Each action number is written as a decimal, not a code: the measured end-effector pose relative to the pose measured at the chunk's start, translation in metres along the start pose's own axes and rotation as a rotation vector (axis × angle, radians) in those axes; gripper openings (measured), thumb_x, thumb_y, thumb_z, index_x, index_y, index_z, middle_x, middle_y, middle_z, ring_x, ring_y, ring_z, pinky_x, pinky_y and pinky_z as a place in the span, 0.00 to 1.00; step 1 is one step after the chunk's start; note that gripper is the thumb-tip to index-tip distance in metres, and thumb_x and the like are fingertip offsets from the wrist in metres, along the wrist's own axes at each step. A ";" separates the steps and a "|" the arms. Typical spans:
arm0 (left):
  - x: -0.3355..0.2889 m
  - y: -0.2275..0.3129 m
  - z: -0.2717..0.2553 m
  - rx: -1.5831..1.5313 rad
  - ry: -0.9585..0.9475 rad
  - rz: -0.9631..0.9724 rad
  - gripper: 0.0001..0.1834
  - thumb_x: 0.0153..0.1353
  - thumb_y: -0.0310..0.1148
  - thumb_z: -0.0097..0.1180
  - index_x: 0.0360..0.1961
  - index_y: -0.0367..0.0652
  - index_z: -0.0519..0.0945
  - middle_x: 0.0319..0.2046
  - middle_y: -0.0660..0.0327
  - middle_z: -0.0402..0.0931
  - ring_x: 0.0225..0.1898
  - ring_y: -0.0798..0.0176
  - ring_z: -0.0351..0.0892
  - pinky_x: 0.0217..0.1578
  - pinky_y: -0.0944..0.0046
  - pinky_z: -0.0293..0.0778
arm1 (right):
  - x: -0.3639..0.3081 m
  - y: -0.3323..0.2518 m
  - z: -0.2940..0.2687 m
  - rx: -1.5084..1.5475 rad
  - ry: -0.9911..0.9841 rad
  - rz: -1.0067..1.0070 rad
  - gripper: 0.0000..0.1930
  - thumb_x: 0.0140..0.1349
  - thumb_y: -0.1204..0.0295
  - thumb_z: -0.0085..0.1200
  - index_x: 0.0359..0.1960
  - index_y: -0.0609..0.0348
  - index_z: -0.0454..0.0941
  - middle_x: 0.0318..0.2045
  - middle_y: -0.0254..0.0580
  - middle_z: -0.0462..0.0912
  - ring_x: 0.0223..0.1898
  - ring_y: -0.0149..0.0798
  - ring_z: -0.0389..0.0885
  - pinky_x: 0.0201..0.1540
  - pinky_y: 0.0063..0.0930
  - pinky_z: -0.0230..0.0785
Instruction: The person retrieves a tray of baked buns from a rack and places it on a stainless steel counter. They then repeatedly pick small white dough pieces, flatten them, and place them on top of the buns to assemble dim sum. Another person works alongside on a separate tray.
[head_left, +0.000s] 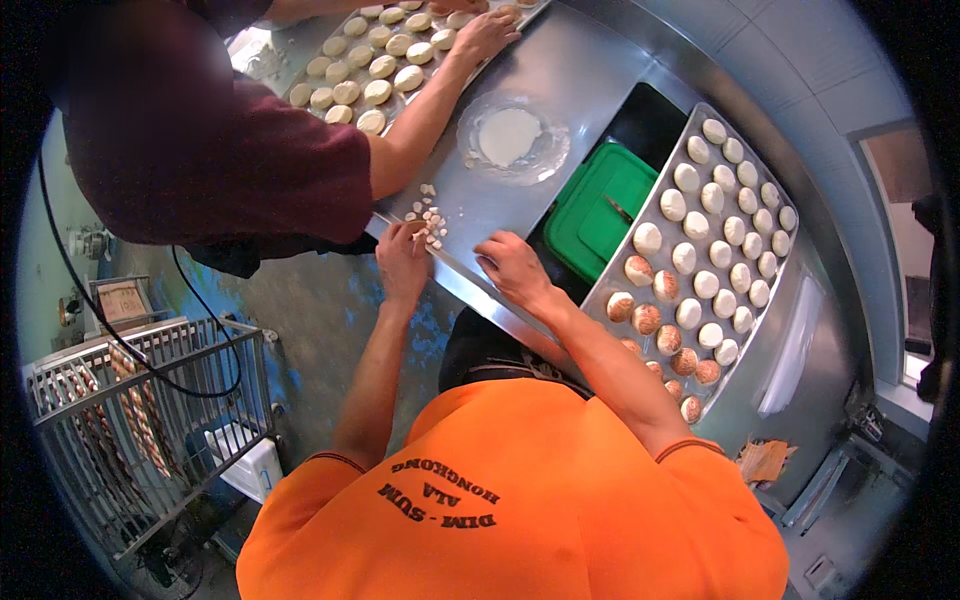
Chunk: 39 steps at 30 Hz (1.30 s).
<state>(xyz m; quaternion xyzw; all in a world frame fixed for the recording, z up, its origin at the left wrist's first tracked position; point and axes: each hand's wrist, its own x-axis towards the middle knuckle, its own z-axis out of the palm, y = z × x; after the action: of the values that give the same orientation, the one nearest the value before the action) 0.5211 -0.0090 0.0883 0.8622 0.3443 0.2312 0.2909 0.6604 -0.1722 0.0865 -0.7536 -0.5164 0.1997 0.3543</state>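
A small pile of pale, chunky bits (434,222), perhaps dough, lies at the near edge of the steel table. My left hand (402,268) reaches the pile's near side, its fingers drawn together; what they hold, if anything, is too small to tell. To the right, my right hand (514,270) hovers over the table edge, fingers loosely bent and apart, with nothing visible in them. A disc of white flour or dough (508,137) sits in a floury ring beyond my hands. Beside my right forearm is a large tray (655,222) of round buns, several with browned tops.
A green lidded box (598,205) stands between the table and the tray. At the left, a co-worker in a dark red shirt (250,165) leans over another tray of white buns (378,92). A metal rack cart (150,420) stands on the floor at lower left.
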 end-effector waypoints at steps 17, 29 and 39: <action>0.015 -0.013 0.004 0.117 -0.225 0.028 0.12 0.52 0.33 0.71 0.38 0.45 0.86 0.40 0.57 0.80 0.46 0.51 0.78 0.46 0.52 0.70 | 0.055 0.018 0.045 -0.210 -0.024 -0.232 0.07 0.56 0.69 0.56 0.29 0.60 0.81 0.35 0.54 0.81 0.44 0.57 0.80 0.49 0.50 0.72; 0.015 -0.023 0.019 0.014 -0.150 0.132 0.12 0.50 0.31 0.69 0.37 0.45 0.84 0.45 0.60 0.80 0.49 0.52 0.77 0.50 0.52 0.69 | 0.045 0.027 0.033 0.008 0.090 -0.093 0.07 0.54 0.72 0.65 0.33 0.58 0.81 0.36 0.48 0.80 0.43 0.55 0.79 0.46 0.46 0.73; 0.013 -0.017 0.009 -0.191 -0.124 -0.029 0.13 0.53 0.27 0.68 0.40 0.40 0.83 0.37 0.57 0.84 0.40 0.55 0.83 0.43 0.57 0.75 | 0.049 0.017 0.022 0.065 0.059 0.007 0.08 0.58 0.74 0.64 0.38 0.62 0.83 0.36 0.46 0.84 0.38 0.47 0.84 0.42 0.38 0.76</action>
<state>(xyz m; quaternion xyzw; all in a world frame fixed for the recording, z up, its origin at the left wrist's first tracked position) 0.5273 0.0077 0.0738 0.8382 0.3143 0.2050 0.3958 0.6755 -0.1235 0.0620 -0.7491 -0.4964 0.1951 0.3930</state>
